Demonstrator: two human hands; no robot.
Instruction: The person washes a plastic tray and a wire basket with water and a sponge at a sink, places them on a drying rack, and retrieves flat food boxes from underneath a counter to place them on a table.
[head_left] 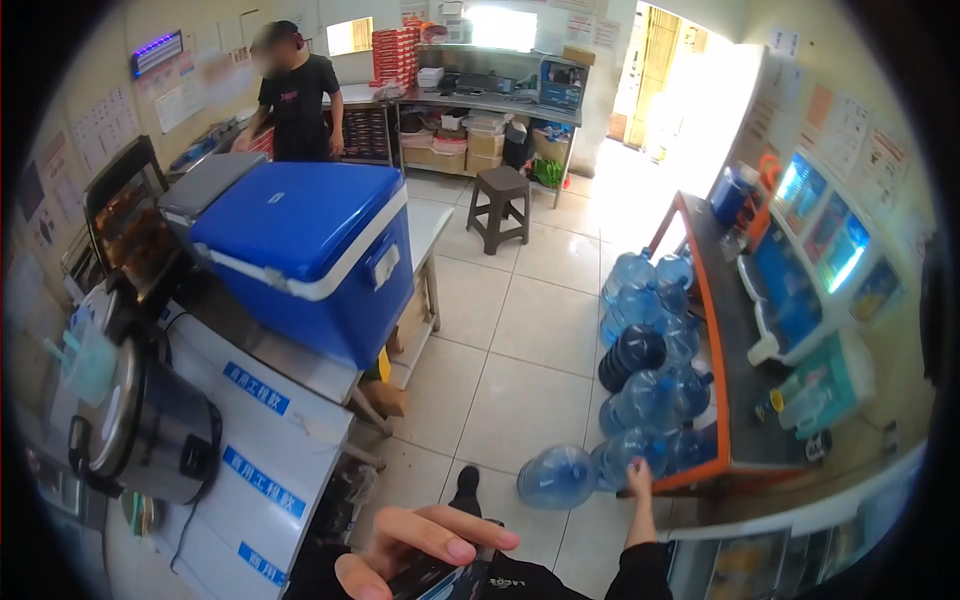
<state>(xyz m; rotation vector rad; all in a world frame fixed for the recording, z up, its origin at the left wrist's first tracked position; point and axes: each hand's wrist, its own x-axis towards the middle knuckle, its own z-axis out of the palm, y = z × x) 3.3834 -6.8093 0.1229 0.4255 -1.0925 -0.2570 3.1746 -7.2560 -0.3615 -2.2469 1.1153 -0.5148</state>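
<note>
At the bottom centre my left hand (425, 545) is wrapped around a dark, flat phone-like device (440, 578), most of it hidden by the fingers and the frame edge. My right hand (639, 478) reaches down to the right, its fingers closed at the end of a clear blue water jug (622, 452) lying on its side. Left of that jug, another water jug (556, 477) lies apart on the floor tiles. Behind them, several more jugs (640, 400) are stacked against the orange-framed table, a darker jug (632, 357) among them.
A large blue cooler (300, 235) stands on the left counter, with a rice cooker (165, 425) nearer me. A dark stool (498, 210) is on the tiled floor. A person (300, 95) stands at the back left. The orange-framed table (715, 330) runs along the right.
</note>
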